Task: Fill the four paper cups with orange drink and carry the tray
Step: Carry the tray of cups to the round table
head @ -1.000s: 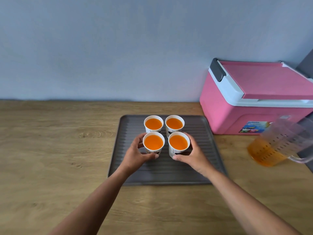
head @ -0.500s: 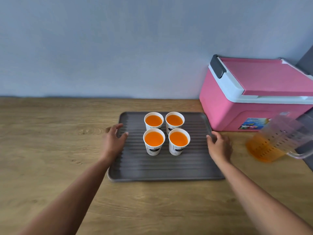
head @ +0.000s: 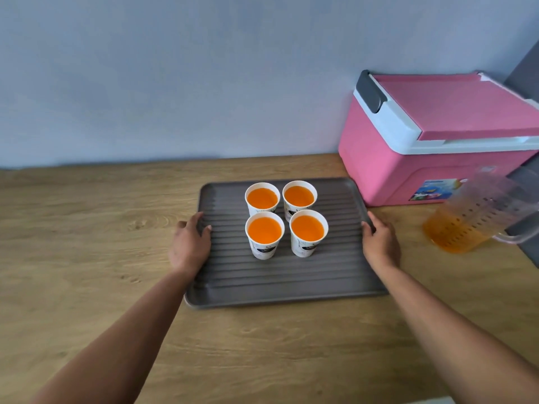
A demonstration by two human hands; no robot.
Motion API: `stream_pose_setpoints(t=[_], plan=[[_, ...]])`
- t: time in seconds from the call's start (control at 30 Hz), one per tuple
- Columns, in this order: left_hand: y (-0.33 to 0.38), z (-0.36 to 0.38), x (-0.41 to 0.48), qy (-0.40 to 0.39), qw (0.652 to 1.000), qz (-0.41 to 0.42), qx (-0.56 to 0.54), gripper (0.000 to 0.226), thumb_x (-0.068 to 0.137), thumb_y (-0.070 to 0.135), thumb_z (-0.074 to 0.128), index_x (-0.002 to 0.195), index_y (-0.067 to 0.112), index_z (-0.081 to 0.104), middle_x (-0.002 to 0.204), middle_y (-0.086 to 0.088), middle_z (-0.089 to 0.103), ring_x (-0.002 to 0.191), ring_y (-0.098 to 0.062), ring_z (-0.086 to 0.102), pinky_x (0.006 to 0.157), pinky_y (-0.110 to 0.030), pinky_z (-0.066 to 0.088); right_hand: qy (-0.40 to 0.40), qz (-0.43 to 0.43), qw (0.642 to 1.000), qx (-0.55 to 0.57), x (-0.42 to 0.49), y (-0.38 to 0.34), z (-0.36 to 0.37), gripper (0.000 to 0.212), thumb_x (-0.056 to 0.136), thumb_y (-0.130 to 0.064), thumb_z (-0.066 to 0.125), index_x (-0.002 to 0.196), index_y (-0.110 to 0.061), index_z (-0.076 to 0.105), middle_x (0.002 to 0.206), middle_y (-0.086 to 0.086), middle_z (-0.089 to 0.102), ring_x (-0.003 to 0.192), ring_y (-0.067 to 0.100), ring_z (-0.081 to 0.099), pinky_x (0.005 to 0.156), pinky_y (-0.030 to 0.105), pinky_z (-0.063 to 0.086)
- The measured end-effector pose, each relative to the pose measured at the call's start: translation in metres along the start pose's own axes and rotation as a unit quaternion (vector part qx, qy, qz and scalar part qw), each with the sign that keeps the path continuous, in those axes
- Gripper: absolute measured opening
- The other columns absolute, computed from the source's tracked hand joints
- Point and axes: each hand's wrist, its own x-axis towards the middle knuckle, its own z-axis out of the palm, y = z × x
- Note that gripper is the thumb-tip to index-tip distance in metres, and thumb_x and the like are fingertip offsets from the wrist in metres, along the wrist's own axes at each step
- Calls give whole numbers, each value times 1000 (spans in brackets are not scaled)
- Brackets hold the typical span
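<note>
Wood-grain surface (head: 87, 228) carried everything, and at its middle the left hand (head: 189, 246) lay over the left rim of the grey ribbed tray (head: 262, 290). Its thumb was hooked inside the lip and its fingers were curled round the edge, clamped on the tray. The tray looked flat on the surface, not yet lifted.

Four paper cups (head: 264, 250) stood upright in a tight square toward the tray's far half, all but touching. Each was filled nearly to the brim with orange drink (head: 307, 231), so the filling seemed done. Huddling them at the centre probably kept the load balanced between the two grips and stopped any one cup from sliding alone.

The right hand (head: 380, 243) mirrored the left on the opposite rim, fingers wrapped over the edge and gripping it. A hold at matching points on both sides would let the tray rise level, which cups this full call for.

Just beyond stood a pink cooler (head: 408, 170) with its lid down. Farthest right was a clear jug (head: 466, 225), drink left in its bottom, set well apart from the tray and out of the lift's way.
</note>
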Motion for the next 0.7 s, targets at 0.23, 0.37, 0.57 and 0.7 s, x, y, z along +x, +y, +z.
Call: stream_pose_setpoints(t=[0.23, 0.37, 0.57, 0.7], plan=[[-9, -6, -8, -2, 998, 15, -65, 45, 96, 10, 52, 140, 19, 52, 121, -21, 50, 112, -39, 53, 104, -37, 38, 33, 17, 998, 59, -25, 14, -2, 38, 99, -16, 52, 135, -22, 62, 124, 18, 59, 109, 39, 60, 90, 41, 49], [-17, -9, -24, -4, 997, 11, -76, 48, 96, 7, 47, 141, 21, 50, 122, -21, 49, 112, -39, 54, 101, -40, 40, 42, 30, 994, 96, -43, 24, -11, 38, 98, -9, 53, 132, -18, 65, 125, 20, 61, 111, 40, 61, 93, 40, 49], [-21, -9, -60, 0, 996, 13, -86, 52, 96, 8, 47, 146, 23, 44, 120, -20, 49, 108, -38, 55, 100, -39, 39, 41, 43, 992, 115, -75, 45, -34, 37, 98, -10, 53, 131, -19, 66, 127, 17, 62, 113, 37, 62, 96, 41, 50], [-11, -10, -89, 4, 996, 22, -89, 52, 96, 4, 48, 146, 19, 45, 119, -24, 49, 106, -39, 54, 100, -37, 38, 46, 50, 989, 133, -98, 67, -56, 37, 99, -11, 52, 132, -20, 65, 129, 14, 62, 115, 33, 62, 94, 33, 48]])
